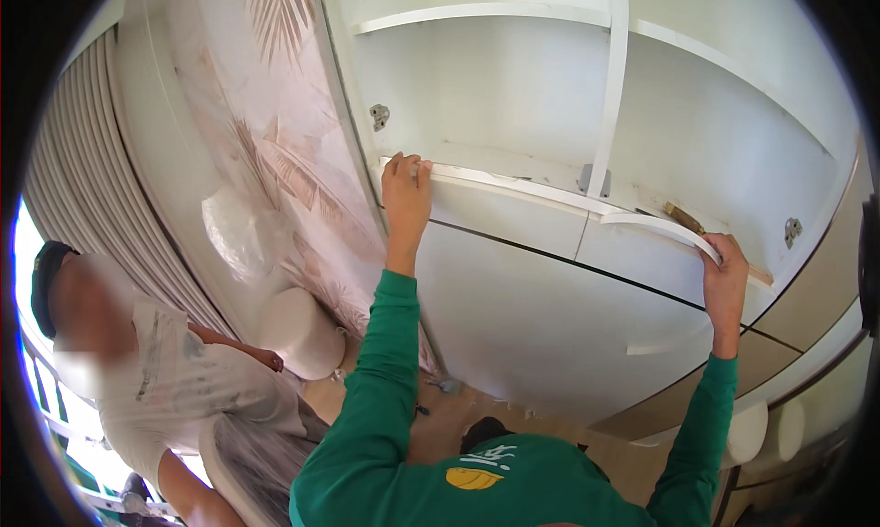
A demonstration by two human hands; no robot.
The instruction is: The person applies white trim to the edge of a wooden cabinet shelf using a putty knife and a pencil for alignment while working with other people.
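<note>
One co-worker (183, 371) in a dark cap and pale shirt occupies the lower left of the frame, well apart from the cabinet work; behind, at upper left, hangs a pleated curtain (105, 151); next to it, clear plastic (236, 234) shows above a white round stool (302, 334), perhaps a protective wrapping; a palm-patterned wall panel (298, 174) rises just left of the cabinet.

Left of centre, the wearer's left hand (406, 195) reaches up in a green sleeve, fingers curled over the left end of the cabinet's front edge (513, 185), likely to steady that end; whether it pinches or merely presses cannot be told; a metal hinge plate (379, 116) sits on the side wall just above.

Right of centre, a thin white strip (653, 223) runs along the front edge and bows outward toward the right; its curve suggests a flexible material, bent because its end is held off the line of the edge; behind it, a tool with a wooden handle (683, 217) lies on the cabinet floor, seemingly set within easy reach; at far right of the strip, the right hand (726, 272) grips its end between thumb and fingers, apparently to control the bend.
</note>
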